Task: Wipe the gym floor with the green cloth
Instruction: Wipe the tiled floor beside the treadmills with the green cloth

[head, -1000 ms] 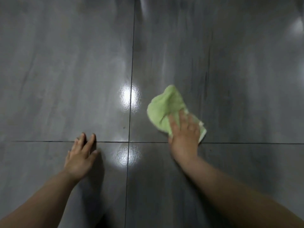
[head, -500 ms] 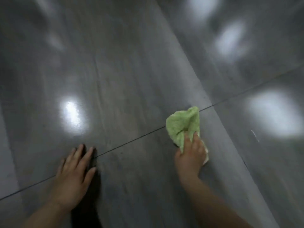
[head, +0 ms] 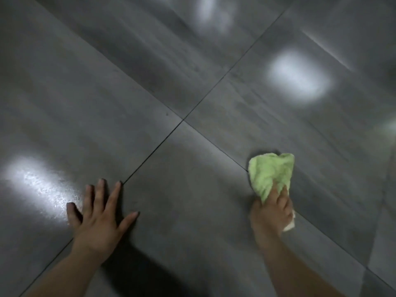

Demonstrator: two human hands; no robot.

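The green cloth [head: 270,173] lies crumpled on the grey tiled gym floor [head: 192,179] at the lower right. My right hand [head: 272,213] presses on its near end, fingers closed over the fabric; a pale corner of the cloth sticks out under the hand's right side. My left hand [head: 100,217] rests flat on the floor at the lower left, fingers spread, holding nothing, its fingertips at a tile joint.
Dark grout lines cross at a junction [head: 183,120] ahead of both hands. Bright light reflections sit on the glossy tiles at the far left [head: 36,185] and upper right [head: 297,80]. My arm's shadow falls beneath the left forearm.
The view has swung, so the grout lines now run diagonally. My right hand and the cloth have slid to the right, away from my left hand, which has spread its fingers wider on the floor.
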